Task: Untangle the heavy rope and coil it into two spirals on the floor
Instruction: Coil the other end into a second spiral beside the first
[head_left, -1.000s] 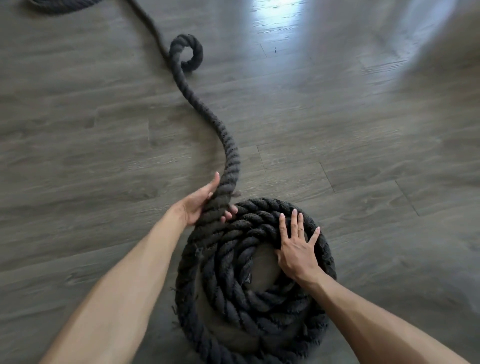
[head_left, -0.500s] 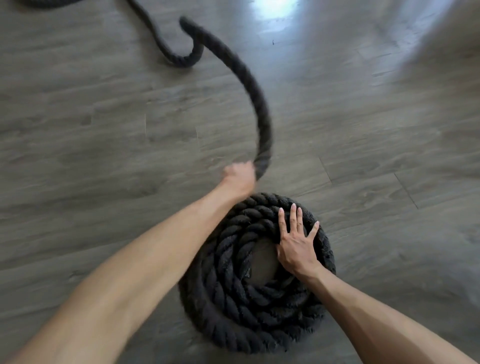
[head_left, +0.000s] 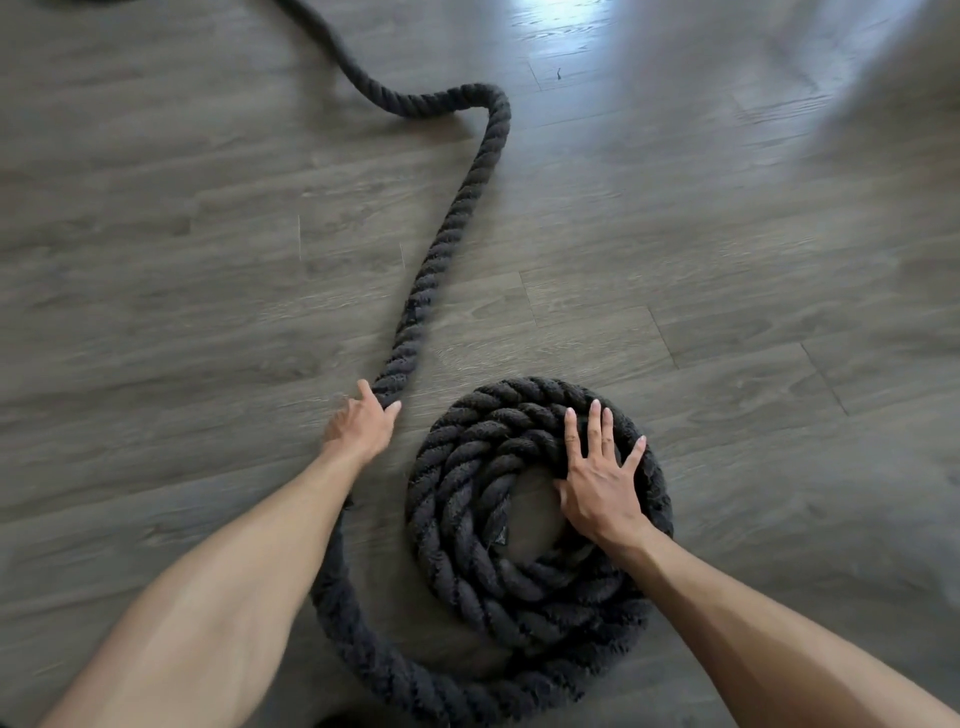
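Your left hand (head_left: 363, 421) is closed around the thick dark rope (head_left: 447, 228) at the left of the middle of the frame, so that grip is holding the rope. Your right hand (head_left: 597, 478) lies flat and open on top of the spiral (head_left: 467, 545) at the lower middle, pressing it down and holding nothing. The rope's loose part lies long and nearly straight, running from your left hand up toward the upper middle of the frame, then bending left and off the top. Below your left hand the rope swings wide under your arm and curves round the bottom to join the spiral, with a gap of bare floor (head_left: 753, 260) between. So the next move is probably to bring your left hand right, toward the spiral. I count one rope, one spiral with about three rings, and two hands.
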